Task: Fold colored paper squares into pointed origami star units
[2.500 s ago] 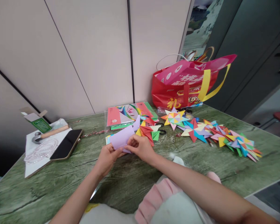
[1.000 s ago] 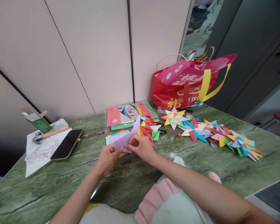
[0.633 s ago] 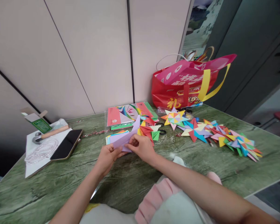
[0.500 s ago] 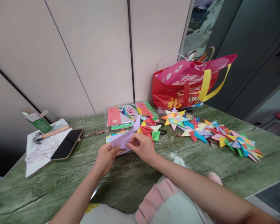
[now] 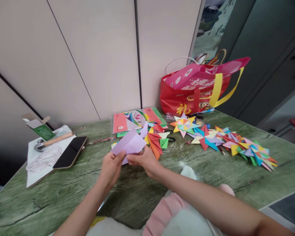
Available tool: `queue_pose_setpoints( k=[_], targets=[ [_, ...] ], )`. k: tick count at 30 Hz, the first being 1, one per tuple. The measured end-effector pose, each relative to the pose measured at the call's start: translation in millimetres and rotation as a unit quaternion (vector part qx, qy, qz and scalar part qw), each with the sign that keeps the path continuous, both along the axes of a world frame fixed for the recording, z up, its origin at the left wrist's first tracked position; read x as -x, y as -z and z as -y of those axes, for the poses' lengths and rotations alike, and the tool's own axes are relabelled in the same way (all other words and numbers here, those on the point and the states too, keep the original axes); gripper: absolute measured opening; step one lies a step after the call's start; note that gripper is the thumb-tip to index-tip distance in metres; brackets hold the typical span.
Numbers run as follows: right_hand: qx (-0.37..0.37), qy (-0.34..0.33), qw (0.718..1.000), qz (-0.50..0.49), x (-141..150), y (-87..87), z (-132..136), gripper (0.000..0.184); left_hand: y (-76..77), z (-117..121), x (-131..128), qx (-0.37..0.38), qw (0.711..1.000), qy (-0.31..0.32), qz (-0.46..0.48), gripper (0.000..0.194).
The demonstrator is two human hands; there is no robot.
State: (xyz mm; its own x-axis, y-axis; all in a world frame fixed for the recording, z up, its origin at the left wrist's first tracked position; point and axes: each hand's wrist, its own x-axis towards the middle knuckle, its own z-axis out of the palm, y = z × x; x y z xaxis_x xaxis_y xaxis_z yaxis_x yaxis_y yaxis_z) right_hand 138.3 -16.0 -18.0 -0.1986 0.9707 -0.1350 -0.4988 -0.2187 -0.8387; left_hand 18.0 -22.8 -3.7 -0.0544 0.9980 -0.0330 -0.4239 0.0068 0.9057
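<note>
Above the middle of the green counter (image 5: 51, 206), a folded sheet of lilac origami paper (image 5: 130, 142) is pinched between thumb and fingers in the left hand's (image 5: 110, 167) grip, and the right hand's (image 5: 148, 162) grip pinches its right side. Folded paper pieces (image 5: 154, 141) lie just beyond the right hand. Origami stars (image 5: 247, 147) stretch toward the counter's right edge; a red shopping bag (image 5: 182, 93) stands at its far edge.

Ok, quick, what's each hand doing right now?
Left hand: closed, holding the purple paper, thumb in front.
Right hand: closed on the same paper, at its lower right; some fingertips hidden.
</note>
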Motion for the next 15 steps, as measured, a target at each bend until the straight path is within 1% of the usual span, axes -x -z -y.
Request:
queue_pose_setpoints(
  k=[2,5,8,12,15],
  targets=[
    [-0.012,0.008,1.000,-0.008,1.9,-1.0,1.7,0.055,1.5,1.0,-1.6,-0.007,1.000,-0.001,-0.016,0.019],
    [0.012,0.031,0.999,-0.013,4.2,-1.4,1.8,0.052,1.9,2.3,-3.1,-0.014,0.999,0.001,-0.033,0.017],
    [0.020,0.033,0.999,-0.003,6.2,-2.8,1.3,0.047,1.8,3.3,-4.1,-0.019,0.999,-0.006,-0.041,0.020],
    [-0.009,0.044,0.999,0.011,7.9,-6.1,2.5,0.041,2.5,3.5,-5.0,-0.021,0.999,-0.015,-0.023,0.016],
    [0.001,0.049,0.999,0.009,7.6,-3.5,1.8,0.044,1.7,3.1,-5.6,-0.013,1.000,-0.009,0.007,0.019]
  ],
)
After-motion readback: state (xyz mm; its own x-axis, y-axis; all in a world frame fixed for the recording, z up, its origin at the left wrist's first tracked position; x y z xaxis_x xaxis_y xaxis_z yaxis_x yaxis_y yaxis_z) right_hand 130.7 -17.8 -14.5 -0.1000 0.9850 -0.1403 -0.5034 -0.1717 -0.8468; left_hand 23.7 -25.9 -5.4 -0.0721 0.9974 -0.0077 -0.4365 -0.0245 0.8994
